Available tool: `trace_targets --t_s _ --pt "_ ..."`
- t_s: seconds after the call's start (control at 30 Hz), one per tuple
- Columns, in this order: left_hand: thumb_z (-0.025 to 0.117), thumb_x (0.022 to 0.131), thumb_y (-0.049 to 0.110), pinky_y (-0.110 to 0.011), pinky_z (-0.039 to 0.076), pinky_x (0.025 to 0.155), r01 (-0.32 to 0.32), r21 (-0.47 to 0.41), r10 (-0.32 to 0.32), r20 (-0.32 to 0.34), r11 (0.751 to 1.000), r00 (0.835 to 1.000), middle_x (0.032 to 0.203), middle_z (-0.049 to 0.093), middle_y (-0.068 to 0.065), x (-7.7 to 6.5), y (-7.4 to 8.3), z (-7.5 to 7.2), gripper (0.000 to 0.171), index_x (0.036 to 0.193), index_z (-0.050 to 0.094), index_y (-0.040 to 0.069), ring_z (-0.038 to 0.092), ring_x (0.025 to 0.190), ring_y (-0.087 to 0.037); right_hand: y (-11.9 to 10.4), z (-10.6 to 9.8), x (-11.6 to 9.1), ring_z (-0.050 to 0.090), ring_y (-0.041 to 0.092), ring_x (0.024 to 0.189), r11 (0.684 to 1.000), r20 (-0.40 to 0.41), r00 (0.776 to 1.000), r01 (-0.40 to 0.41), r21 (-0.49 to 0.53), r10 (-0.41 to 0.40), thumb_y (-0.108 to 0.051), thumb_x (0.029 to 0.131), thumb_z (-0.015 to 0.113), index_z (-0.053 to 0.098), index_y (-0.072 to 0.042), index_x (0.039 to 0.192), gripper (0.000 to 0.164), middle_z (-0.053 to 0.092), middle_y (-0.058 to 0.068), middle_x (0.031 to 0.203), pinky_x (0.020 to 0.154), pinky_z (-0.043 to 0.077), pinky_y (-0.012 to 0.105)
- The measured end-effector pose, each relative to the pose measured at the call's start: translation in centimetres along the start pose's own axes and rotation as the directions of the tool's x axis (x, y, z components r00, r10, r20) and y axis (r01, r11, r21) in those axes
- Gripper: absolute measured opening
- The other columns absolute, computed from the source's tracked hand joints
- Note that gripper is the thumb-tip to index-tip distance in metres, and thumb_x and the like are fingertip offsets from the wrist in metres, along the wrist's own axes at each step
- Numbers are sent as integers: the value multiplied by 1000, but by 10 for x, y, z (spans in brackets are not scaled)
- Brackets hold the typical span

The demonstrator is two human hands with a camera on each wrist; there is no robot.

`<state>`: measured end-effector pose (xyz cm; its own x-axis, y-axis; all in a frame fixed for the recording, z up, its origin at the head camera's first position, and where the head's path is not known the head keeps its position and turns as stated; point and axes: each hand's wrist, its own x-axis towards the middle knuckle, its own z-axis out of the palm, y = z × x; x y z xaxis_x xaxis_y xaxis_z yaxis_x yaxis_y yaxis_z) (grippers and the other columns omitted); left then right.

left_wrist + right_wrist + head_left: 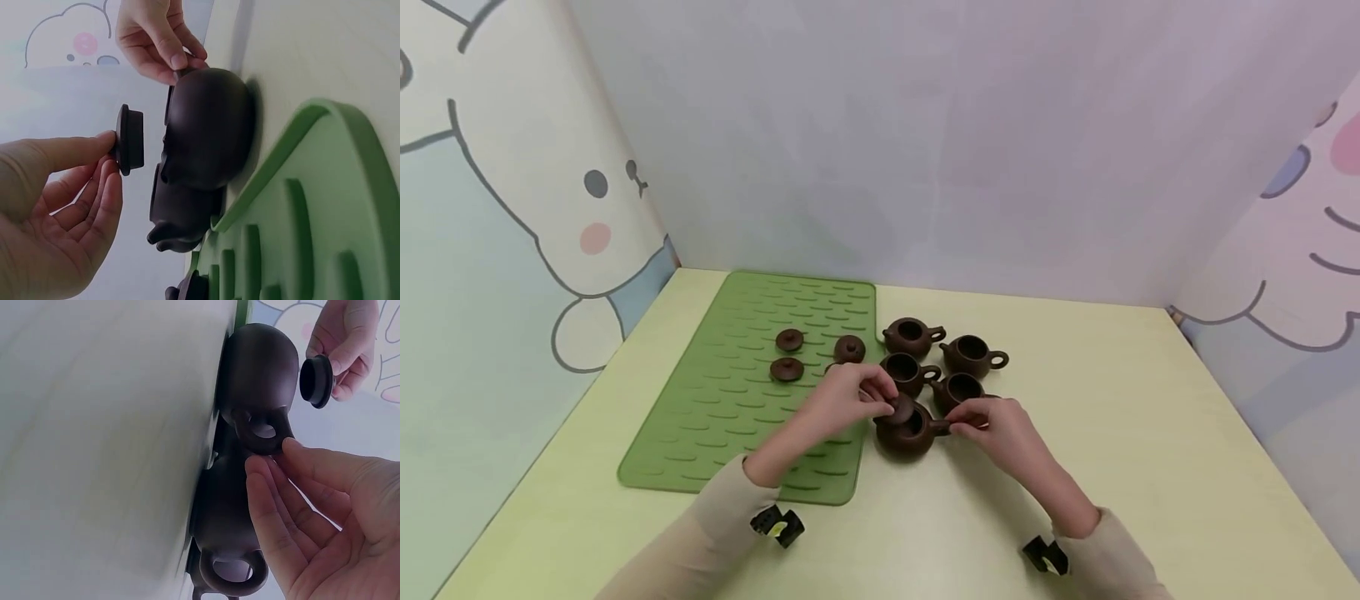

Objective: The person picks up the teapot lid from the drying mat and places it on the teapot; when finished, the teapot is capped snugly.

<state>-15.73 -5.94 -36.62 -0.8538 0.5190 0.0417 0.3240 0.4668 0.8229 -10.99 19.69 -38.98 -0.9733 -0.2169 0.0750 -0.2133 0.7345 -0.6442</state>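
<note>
- I see left hand [850,393] pinching a dark lid [903,409] just above the nearest teapot [904,444], not touching it.
- I see right hand [1000,431] pinching that pot's handle [941,427].

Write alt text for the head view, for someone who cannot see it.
A person's left hand holds a small dark lid above a lidless teapot while the right hand pinches its handle. Four more lidless teapots stand behind it on a pale table, beside a green mat bearing more lids.
</note>
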Motion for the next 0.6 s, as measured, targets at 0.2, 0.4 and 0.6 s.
trace_targets --t_s 0.2,0.4,0.6 --pt "78 84 5 -17 54 67 -21 -4 21 9 1000 1000 87 72 -3 3 5 13 10 91 71 9 64 75 -6 2 1 1 72 13 83 1000 -6 1000 12 -2 -12 -7 86 76 78 -15 90 9 76 -1 92 67 55 18" --pt "77 85 5 -17 53 65 -27 124 25 25 992 999 83 71 2 6 2 24 11 90 71 13 62 73 -4 2 3 2 72 13 83 1000 -3 1000 18 -5 -18 -7 86 77 78 -14 90 9 76 0 92 67 55 18" --pt "77 85 7 -18 53 67 -31 186 24 38 982 999 85 70 4 8 4 26 12 91 70 14 63 76 -5 0 -3 0 72 13 83 1000 11 1000 20 -11 -19 -9 87 76 78 -15 92 8 76 -1 94 67 55 18"
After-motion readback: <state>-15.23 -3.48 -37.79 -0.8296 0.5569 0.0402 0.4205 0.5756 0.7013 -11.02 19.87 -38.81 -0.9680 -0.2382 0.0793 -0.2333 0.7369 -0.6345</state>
